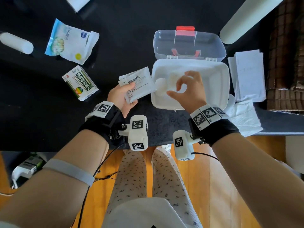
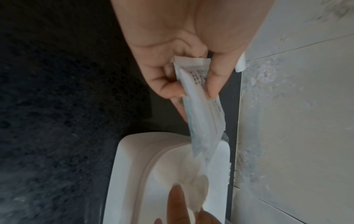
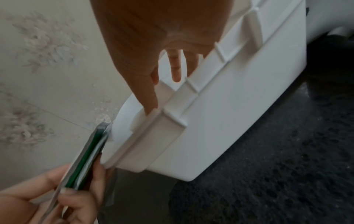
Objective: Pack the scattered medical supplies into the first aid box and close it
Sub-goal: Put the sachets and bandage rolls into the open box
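The open first aid box sits on the dark bench, its clear lid tipped back, with white rolls already inside. The left hand pinches a stack of sachets at the box's left rim, while the right hand hovers over the rolls, fingers loosely curled, holding nothing. Best to lay the sachets flat beside the rolls, so the lid can shut later.

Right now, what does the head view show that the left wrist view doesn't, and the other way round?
Only the head view: the clear plastic lid with red latch standing open, the green and white medicine carton, the blue and white cotton ball bag, and the right hand over the box.
Only the left wrist view: the pale patterned wall.
Both: the left hand pinching white printed sachets at the white first aid box.
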